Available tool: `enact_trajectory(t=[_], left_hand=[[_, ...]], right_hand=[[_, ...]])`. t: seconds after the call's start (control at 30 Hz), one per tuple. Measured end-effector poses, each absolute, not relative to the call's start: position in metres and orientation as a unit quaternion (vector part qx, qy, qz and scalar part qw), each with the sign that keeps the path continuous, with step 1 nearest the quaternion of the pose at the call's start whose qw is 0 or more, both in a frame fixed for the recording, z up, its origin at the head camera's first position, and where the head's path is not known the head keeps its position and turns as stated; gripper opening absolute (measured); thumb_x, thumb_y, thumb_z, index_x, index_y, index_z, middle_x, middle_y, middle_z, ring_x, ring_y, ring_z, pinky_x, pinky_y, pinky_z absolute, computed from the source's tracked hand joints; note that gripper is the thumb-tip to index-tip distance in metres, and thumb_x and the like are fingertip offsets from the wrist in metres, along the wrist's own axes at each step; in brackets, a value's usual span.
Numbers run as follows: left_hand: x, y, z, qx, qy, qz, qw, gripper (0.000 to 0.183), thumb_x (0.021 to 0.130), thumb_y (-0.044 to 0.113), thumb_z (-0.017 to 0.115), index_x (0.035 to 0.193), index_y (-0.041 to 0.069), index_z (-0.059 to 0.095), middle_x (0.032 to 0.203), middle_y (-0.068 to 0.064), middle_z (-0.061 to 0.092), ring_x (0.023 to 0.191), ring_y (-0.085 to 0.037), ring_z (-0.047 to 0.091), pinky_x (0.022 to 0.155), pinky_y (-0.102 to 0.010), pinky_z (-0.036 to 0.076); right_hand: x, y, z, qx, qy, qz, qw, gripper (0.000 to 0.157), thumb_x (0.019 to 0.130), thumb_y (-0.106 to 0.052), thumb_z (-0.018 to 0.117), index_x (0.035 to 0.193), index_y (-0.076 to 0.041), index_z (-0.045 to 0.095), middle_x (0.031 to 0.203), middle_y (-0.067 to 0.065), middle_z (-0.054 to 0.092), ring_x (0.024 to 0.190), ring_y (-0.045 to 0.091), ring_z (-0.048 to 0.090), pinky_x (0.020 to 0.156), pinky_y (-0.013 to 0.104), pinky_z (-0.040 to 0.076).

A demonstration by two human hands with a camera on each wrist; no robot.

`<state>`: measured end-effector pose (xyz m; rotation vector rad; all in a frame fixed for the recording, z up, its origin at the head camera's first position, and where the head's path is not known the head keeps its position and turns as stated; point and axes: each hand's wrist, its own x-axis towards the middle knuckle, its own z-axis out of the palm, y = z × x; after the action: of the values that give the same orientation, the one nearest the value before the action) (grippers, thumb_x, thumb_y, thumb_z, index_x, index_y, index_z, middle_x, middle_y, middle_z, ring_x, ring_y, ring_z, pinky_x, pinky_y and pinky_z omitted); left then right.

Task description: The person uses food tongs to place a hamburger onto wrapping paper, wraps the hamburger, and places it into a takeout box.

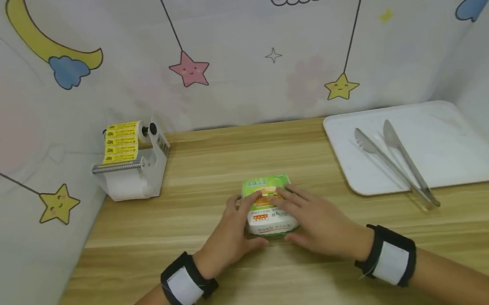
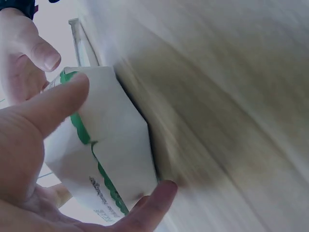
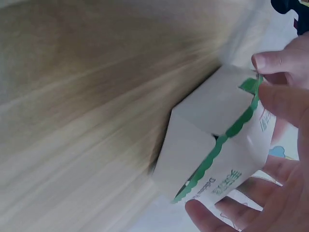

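Note:
A closed burger box (image 1: pixel 269 221), green on top with a burger picture and white below, sits on the wooden table between both hands. My left hand (image 1: pixel 229 232) holds its left side, thumb by the front edge and a finger over the top. From the right, my right hand (image 1: pixel 321 220) grips it, fingers on the lid and thumb near the front corner. The left wrist view shows the box's white side (image 2: pixel 120 121) with a green scalloped lid edge and a thumb on it. In the right wrist view, fingers surround the same box (image 3: pixel 198 123); a narrow gap shows under its lid edge.
A label dispenser (image 1: pixel 155 164) with a roll of yellow labels (image 1: pixel 120 140) stands at the back left by the wall. At the back right lies a white tray (image 1: pixel 464 154), with metal tongs (image 1: pixel 392 137) resting on it, their joined end past its front rim.

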<state>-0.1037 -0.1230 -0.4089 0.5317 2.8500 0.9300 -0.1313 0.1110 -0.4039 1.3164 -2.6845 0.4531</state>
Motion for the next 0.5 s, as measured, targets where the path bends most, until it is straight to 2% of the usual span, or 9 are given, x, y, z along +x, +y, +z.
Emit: enact_trajectory(t=[0.13, 0.27, 0.5], left_hand=[[-0.105, -0.1248, -0.4056, 0.171, 0.931, 0.319, 0.049, 0.102, 0.067, 0.038, 0.083, 0.151, 0.022, 0.027, 0.149, -0.031, 0.017, 0.127, -0.044, 0.039, 0.092, -0.046, 0.047], [-0.1059, -0.1257, -0.4038, 0.172, 0.927, 0.33, 0.042, 0.101, 0.066, 0.045, 0.082, 0.15, 0.023, 0.03, 0.152, -0.028, 0.015, 0.133, -0.044, 0.029, 0.094, -0.049, 0.045], [-0.1054, -0.1261, -0.401, 0.153, 0.924, 0.347, 0.041, 0.102, 0.066, 0.065, 0.071, 0.151, 0.028, 0.03, 0.155, -0.022, 0.012, 0.137, -0.04, 0.024, 0.098, -0.051, 0.041]], right_hand=[[-0.1335, 0.1105, -0.4018, 0.431, -0.886, 0.155, 0.075, 0.079, 0.077, -0.047, 0.072, 0.141, -0.008, 0.047, 0.148, 0.014, 0.041, 0.137, 0.03, 0.034, 0.108, 0.044, 0.032], [-0.1355, 0.1118, -0.401, 0.429, -0.886, 0.156, 0.082, 0.08, 0.076, -0.051, 0.07, 0.14, -0.009, 0.048, 0.147, 0.014, 0.042, 0.137, 0.03, 0.032, 0.107, 0.046, 0.033], [-0.1381, 0.1151, -0.3943, 0.417, -0.888, 0.171, 0.094, 0.083, 0.074, -0.06, 0.068, 0.139, -0.011, 0.048, 0.144, 0.015, 0.045, 0.136, 0.031, 0.033, 0.106, 0.049, 0.034]])
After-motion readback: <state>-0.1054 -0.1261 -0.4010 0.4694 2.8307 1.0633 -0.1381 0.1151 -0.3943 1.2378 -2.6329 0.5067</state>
